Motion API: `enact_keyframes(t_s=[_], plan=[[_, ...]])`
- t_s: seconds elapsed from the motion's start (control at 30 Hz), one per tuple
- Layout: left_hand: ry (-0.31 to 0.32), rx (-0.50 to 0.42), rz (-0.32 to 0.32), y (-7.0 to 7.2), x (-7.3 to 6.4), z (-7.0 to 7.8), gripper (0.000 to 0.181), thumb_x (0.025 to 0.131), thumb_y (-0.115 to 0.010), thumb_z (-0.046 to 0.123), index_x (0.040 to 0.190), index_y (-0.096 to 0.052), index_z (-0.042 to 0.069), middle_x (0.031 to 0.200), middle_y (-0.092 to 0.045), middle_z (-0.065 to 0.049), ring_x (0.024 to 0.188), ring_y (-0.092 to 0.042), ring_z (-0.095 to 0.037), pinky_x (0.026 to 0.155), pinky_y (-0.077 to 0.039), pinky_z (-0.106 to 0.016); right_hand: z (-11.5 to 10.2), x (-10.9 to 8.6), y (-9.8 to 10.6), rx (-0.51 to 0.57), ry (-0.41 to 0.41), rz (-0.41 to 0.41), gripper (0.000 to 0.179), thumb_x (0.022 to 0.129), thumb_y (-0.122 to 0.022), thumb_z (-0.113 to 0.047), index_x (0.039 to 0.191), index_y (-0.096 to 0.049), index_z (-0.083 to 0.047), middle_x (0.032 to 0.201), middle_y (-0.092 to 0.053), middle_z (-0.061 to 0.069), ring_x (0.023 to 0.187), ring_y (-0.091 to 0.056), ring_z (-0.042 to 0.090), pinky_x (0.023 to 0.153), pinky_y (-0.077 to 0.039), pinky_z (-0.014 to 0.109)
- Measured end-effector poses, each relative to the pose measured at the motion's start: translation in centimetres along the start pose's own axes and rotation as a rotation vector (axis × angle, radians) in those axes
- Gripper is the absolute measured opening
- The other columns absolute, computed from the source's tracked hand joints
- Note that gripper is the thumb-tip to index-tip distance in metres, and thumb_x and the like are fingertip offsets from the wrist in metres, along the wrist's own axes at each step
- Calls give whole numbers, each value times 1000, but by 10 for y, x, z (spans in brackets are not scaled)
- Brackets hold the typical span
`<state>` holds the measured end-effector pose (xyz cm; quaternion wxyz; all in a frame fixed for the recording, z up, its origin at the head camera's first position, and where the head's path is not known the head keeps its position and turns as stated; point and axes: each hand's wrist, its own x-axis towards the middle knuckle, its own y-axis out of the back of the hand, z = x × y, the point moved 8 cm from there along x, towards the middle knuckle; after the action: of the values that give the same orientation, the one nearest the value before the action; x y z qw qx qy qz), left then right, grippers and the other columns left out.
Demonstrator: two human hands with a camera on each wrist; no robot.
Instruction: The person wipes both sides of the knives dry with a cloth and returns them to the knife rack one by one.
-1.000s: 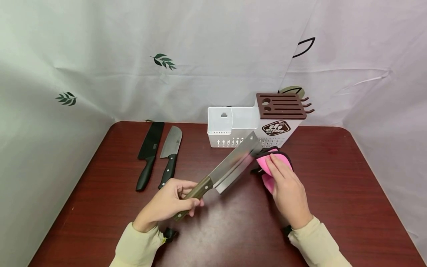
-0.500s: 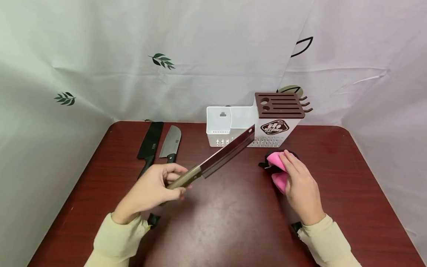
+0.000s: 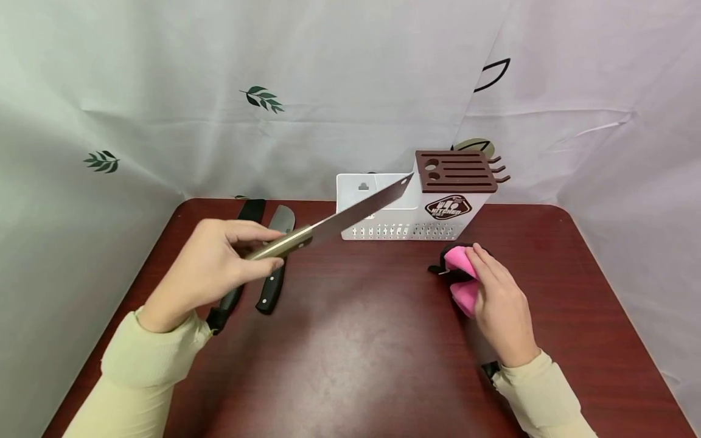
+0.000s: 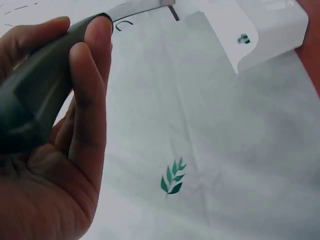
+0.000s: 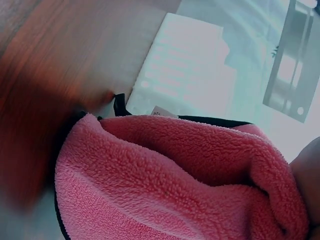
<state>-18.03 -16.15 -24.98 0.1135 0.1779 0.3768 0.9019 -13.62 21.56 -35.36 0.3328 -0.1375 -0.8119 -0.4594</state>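
In the head view, my left hand (image 3: 210, 261) grips the wooden handle of a cleaver (image 3: 358, 211) above the table. Its broad steel blade has a hole near the tip and slants up to the right, in front of the white rack. The left wrist view shows fingers and thumb around the handle. My right hand (image 3: 505, 313) holds a folded pink cloth (image 3: 464, 297) with black edging, low at the right. Fluffy pink cloth (image 5: 150, 185) fills much of the right wrist view, with the cleaver blade (image 5: 292, 65) apart from it at the upper right.
A white knife rack (image 3: 394, 231) with a brown slotted top (image 3: 460, 173) and side hooks stands at the back. Left on the dark red table (image 3: 350, 340) lie a black-bladed knife (image 3: 253, 210) and a steel-bladed knife (image 3: 269, 292), partly behind my left hand. Pale cloth walls surround the table.
My left hand has moved left and up with the cleaver, away from the pink cloth, which its blade was against. My right hand has shifted slightly right with the cloth.
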Motion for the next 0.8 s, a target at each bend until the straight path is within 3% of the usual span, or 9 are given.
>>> enact_keyframes(t_s=[0.2,0.33,0.53,0.8], plan=[[-12,105,134,28,20,11,27,78,-86,16,105,-81,19,84,-75,1,58,-56,-10,49,-41,-19,0,3,0,5,-1,13,59,83,-55,20,137,-61,-4,141,-59,12,127,-56,33,110,-38,38],[-15,138,178,44,37,20,25,81,-86,21,106,-81,22,90,-76,0,56,-52,-11,47,-37,-19,1,3,1,2,-8,18,59,83,-54,21,137,-62,-5,141,-59,11,127,-56,32,110,-37,35],[-72,156,170,51,65,32,24,84,-83,20,108,-80,18,95,-76,-1,61,-55,-11,51,-39,-18,2,4,0,-2,-11,23,60,83,-54,21,137,-62,-5,142,-58,10,127,-57,32,109,-37,35],[-47,90,177,63,107,43,27,83,-84,22,109,-79,15,97,-74,-5,62,-54,-14,50,-39,-21,2,6,1,-1,-14,24,59,83,-55,20,136,-63,-5,142,-58,11,127,-56,32,108,-38,36]])
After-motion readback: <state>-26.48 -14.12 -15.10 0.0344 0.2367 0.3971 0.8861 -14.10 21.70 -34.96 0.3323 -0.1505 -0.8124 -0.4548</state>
